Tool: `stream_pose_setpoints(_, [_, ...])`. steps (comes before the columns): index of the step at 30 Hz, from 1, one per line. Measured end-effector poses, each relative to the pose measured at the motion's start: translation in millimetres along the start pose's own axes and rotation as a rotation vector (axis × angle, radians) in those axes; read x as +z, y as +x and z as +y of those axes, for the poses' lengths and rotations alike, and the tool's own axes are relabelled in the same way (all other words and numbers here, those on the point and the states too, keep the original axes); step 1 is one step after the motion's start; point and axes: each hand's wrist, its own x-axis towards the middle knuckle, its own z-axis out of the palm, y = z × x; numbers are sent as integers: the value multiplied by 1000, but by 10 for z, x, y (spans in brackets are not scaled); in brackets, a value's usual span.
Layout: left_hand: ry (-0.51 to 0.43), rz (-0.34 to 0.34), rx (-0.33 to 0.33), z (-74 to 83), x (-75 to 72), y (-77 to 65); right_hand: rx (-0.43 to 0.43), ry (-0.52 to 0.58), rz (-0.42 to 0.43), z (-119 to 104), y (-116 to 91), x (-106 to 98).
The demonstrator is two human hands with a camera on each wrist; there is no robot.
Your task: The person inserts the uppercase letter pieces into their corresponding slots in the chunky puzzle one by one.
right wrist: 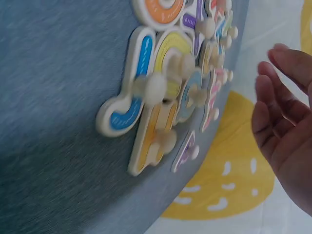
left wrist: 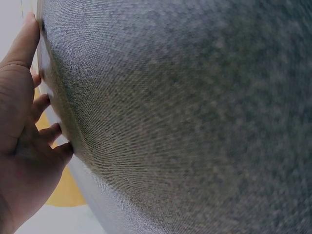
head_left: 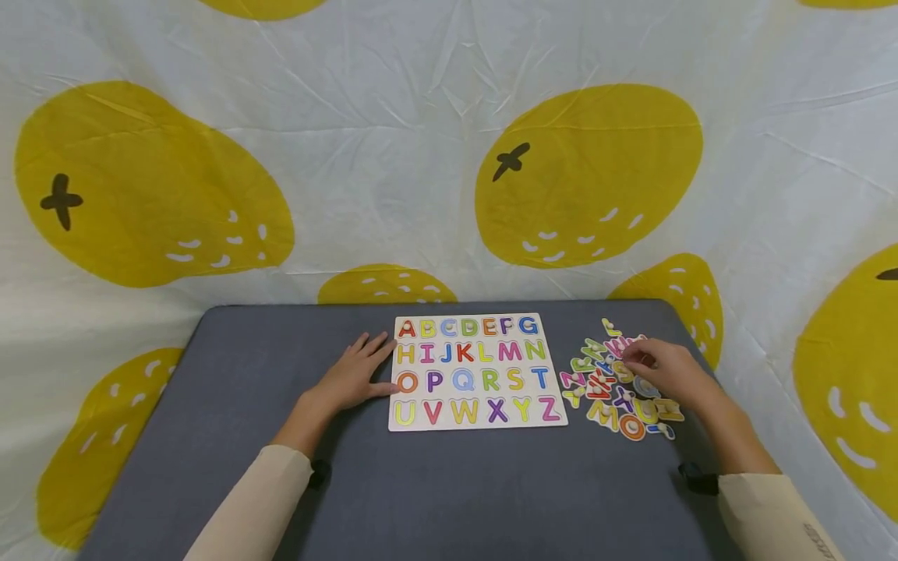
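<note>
A white alphabet puzzle board [head_left: 456, 396] with coloured letters in rows lies on the table. Knobs show on the letters of its top row. My left hand [head_left: 354, 374] rests flat at the board's left edge, its fingers spread and the thumb touching the edge. To the right of the board is a loose pile of knobbed letter pieces, among them an orange O [head_left: 632, 426], a yellow M [head_left: 602, 415] and a blue J [right wrist: 129, 117]. Above the pile hovers my right hand [head_left: 666, 370], fingers loosely bent; in the right wrist view nothing shows between them.
The dark grey table [head_left: 449, 499] ends at a pale cloth [head_left: 393, 179] printed with large yellow fruit, hanging behind it. A small yellow piece [head_left: 610, 327] lies at the far end of the pile. Dark bands [head_left: 698, 478] sit at both wrists.
</note>
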Motion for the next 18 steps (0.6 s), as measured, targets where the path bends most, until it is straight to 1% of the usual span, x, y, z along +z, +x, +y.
stream_pose_setpoints(4, [-8, -1, -2, 19, -7, -7, 2, 6, -16, 91, -133, -20])
stream_pose_setpoints(8, [-3, -2, -8, 23, -11, -7, 25, 13, -31, 209, -243, -24])
stream_pose_setpoints(11, [0, -4, -9, 20, -12, -6, 37, 42, -57, 309, -327, -28])
stream_pose_setpoints(14, [-1, -7, -12, 22, -17, -2, 30, 60, -69, 391, -413, -27])
stream_pose_setpoints(16, [-2, -12, -15, 27, -23, -3, 29, 65, -76, 423, -462, -30])
stream_pose_setpoints(18, [-2, -15, -16, 34, -26, -4, 53, 66, -95, 434, -501, -34])
